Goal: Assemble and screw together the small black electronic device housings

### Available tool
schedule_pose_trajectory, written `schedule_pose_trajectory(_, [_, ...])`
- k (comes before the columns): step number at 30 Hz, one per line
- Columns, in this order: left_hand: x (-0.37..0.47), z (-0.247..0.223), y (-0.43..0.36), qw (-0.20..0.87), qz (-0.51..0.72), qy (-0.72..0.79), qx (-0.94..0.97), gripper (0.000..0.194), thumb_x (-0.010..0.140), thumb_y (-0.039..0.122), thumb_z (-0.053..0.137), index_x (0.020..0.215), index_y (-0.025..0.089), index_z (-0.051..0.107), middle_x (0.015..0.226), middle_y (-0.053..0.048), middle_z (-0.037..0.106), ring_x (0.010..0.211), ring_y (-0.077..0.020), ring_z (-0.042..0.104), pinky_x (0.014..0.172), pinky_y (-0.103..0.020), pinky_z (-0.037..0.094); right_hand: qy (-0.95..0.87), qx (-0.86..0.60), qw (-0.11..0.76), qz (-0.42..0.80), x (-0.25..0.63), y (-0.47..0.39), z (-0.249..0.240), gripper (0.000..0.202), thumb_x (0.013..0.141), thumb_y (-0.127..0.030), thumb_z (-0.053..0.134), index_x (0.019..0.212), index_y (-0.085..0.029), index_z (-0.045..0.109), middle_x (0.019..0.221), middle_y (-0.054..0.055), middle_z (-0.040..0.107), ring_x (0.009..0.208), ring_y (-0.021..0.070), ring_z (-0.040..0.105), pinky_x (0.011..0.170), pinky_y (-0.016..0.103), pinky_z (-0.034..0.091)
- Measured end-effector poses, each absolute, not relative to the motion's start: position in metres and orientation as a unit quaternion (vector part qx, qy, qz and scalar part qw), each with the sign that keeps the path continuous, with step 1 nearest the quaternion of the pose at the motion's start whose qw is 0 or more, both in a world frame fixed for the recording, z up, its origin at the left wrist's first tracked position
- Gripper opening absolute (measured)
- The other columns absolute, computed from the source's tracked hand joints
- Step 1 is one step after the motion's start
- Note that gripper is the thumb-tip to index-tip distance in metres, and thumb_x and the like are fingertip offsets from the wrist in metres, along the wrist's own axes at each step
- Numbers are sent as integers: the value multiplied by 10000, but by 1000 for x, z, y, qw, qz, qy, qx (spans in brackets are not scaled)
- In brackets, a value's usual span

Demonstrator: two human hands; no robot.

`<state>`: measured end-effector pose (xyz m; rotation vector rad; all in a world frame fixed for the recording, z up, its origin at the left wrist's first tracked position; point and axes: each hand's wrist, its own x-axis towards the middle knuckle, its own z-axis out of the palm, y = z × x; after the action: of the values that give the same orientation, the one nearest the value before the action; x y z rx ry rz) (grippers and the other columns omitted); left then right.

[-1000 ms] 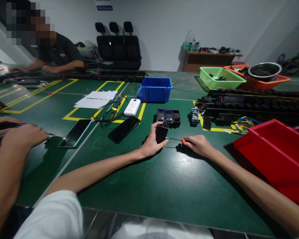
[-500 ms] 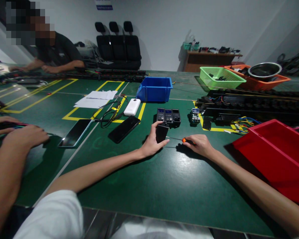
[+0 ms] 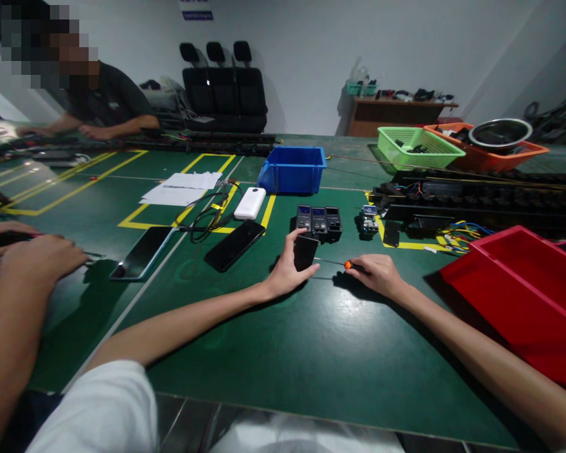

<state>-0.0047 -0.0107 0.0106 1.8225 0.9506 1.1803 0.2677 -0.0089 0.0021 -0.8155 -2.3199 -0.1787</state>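
My left hand is closed around a small black box-shaped device, held tilted just above the green table. In my right hand is a screwdriver with an orange and black handle. Its thin shaft points left, and the tip is at the right side of the black device; whether it sits in a screw is too small to tell. Directly behind my left hand, several similar black modules stand side by side. A small circuit board assembly lies to their right.
A red bin stands close by my right forearm. Behind the modules is a blue bin. A black phone, a white power bank and another phone lie left. At far left are a co-worker's hands.
My hands, the device and the screwdriver stay almost still. The co-worker's hands at the far left shift slightly, and the person across the table leans a little left.
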Motion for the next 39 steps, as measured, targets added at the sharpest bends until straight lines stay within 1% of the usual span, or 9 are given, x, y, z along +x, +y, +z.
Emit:
schedule_pose_trajectory(4, [-5, 13, -10, 387, 458, 371, 709, 849, 771, 280, 722, 1465, 274, 232, 1310, -113, 492, 1076, -225, 580, 995, -458, 488, -885, -325, 326, -65, 268, -8, 3, 208, 917, -342, 609, 880, -148, 674, 680, 49, 685, 553, 134, 610, 560, 247, 433])
schedule_pose_trajectory(7, [-4, 14, -9, 418, 453, 369, 696, 864, 796, 301, 702, 1498, 285, 199, 1260, -105, 545, 1017, -220, 617, 973, -468, 508, -885, -345, 307, -55, 269, -7, 3, 189, 925, -329, 592, 902, -159, 670, 683, 45, 675, 563, 139, 609, 558, 247, 436])
schedule_pose_trajectory(9, [-4, 14, -8, 428, 455, 372, 687, 866, 802, 319, 700, 1507, 290, 197, 1265, -105, 555, 1009, -223, 629, 969, -475, 513, -882, -353, 309, -48, 269, -7, 2, 170, 925, -317, 589, 932, -164, 662, 722, 52, 686, 594, 143, 626, 568, 243, 448])
schedule_pose_trajectory(12, [-4, 14, -8, 415, 459, 383, 686, 860, 790, 335, 718, 1500, 284, 235, 1343, -113, 517, 1101, -245, 606, 1020, -490, 483, -870, -358, 337, -36, 270, -7, 0, 184, 896, -334, 636, 959, -162, 642, 798, 69, 715, 645, 152, 664, 592, 239, 478])
schedule_pose_trajectory(14, [-4, 14, -8, 408, 461, 385, 688, 851, 787, 338, 722, 1494, 277, 253, 1367, -117, 502, 1154, -259, 583, 1043, -498, 466, -867, -355, 348, -30, 271, -7, -2, 205, 875, -353, 666, 942, -162, 634, 790, 67, 716, 638, 154, 669, 584, 238, 483])
schedule_pose_trajectory(16, [-4, 14, -8, 408, 462, 381, 689, 845, 787, 340, 723, 1491, 272, 261, 1360, -119, 508, 1164, -264, 578, 1040, -502, 469, -869, -348, 351, -29, 273, -7, -4, 195, 874, -354, 669, 911, -167, 632, 757, 58, 706, 613, 150, 659, 568, 237, 478])
schedule_pose_trajectory(20, [-4, 14, -8, 418, 457, 379, 688, 842, 786, 343, 724, 1487, 270, 263, 1311, -120, 537, 1094, -250, 613, 989, -483, 511, -876, -333, 346, -36, 274, -6, -4, 163, 896, -332, 646, 890, -170, 637, 741, 53, 698, 595, 143, 645, 566, 239, 471])
schedule_pose_trajectory(28, [-3, 14, -8, 440, 451, 379, 677, 845, 787, 361, 722, 1483, 301, 247, 1300, -116, 531, 944, -205, 659, 890, -435, 566, -880, -342, 329, -31, 275, -5, -4, 180, 918, -337, 613, 891, -163, 649, 735, 53, 702, 569, 135, 633, 552, 235, 448])
schedule_pose_trajectory(39, [-2, 14, -9, 442, 463, 372, 673, 837, 772, 337, 735, 1469, 299, 273, 1271, -115, 535, 902, -196, 668, 863, -425, 579, -864, -374, 329, 73, 275, -3, -3, 254, 922, -412, 587, 886, -174, 667, 711, 48, 718, 534, 123, 628, 510, 215, 432])
